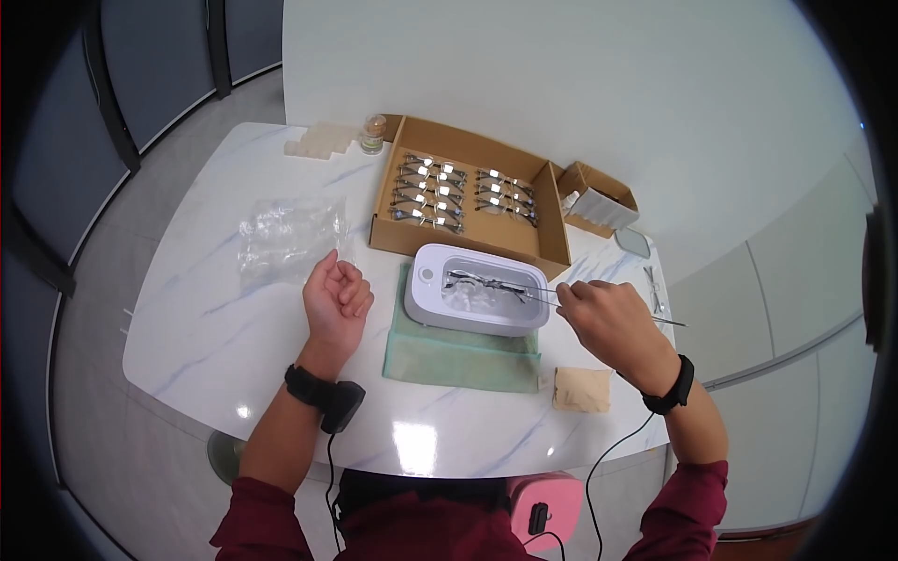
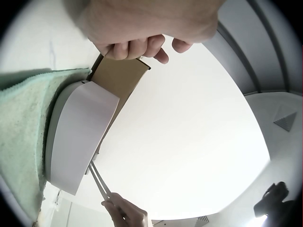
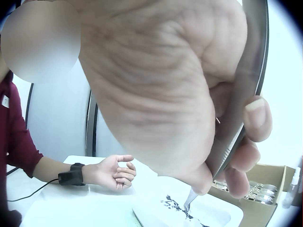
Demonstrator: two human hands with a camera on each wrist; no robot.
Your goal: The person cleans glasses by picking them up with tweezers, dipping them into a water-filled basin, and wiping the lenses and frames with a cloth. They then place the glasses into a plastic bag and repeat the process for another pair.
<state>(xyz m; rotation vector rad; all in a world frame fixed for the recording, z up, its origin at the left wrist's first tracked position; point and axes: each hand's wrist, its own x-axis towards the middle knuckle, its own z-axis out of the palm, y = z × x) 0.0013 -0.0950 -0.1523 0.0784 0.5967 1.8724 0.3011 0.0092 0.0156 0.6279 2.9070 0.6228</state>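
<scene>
My right hand grips long metal tweezers, whose tips reach into the white cleaner basin. Dark-framed glasses lie in its liquid at the tips; whether the tips pinch them I cannot tell. Seen by the right wrist camera, the tweezers run along the palm. Left of the basin my left hand hangs palm up, fingers loosely curled, holding nothing. The left wrist view has this hand above the cleaner's side.
Behind the cleaner stands a cardboard box with rows of glasses. A green towel lies under the cleaner, a tan cloth at right, and clear plastic bags at left. A small box and a jar stand farther back.
</scene>
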